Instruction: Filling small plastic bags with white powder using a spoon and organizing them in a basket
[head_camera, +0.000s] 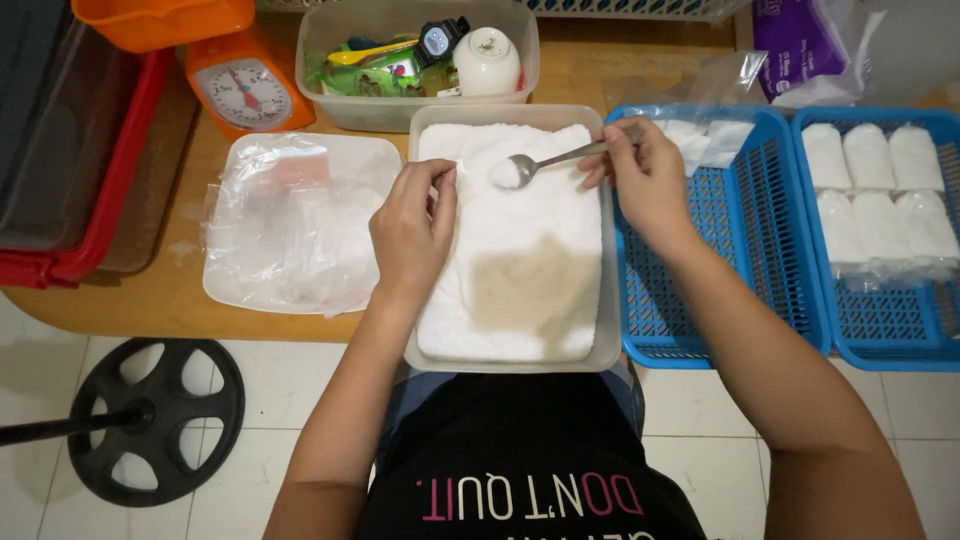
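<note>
A clear rectangular tub (610, 300) full of white powder (520, 280) sits at the near table edge in front of me. My right hand (645, 180) holds a metal spoon (555, 160) by its handle, with a heap of powder in the bowl just above the tub's far end. My left hand (410, 235) hovers over the tub's left side. Its fingers and thumb are pinched together right beside the spoon's bowl, on what looks like a small clear bag, mostly hidden by the hand.
A white tray of loose clear bags (300, 220) lies to the left. Two blue baskets (720, 250) (880, 320) stand to the right, the far one holding filled white packets (880, 190). Behind are an orange scale (245, 90), a clear box of oddments (330, 60) and red trays (110, 190). A black fan base (155, 420) rests on the floor.
</note>
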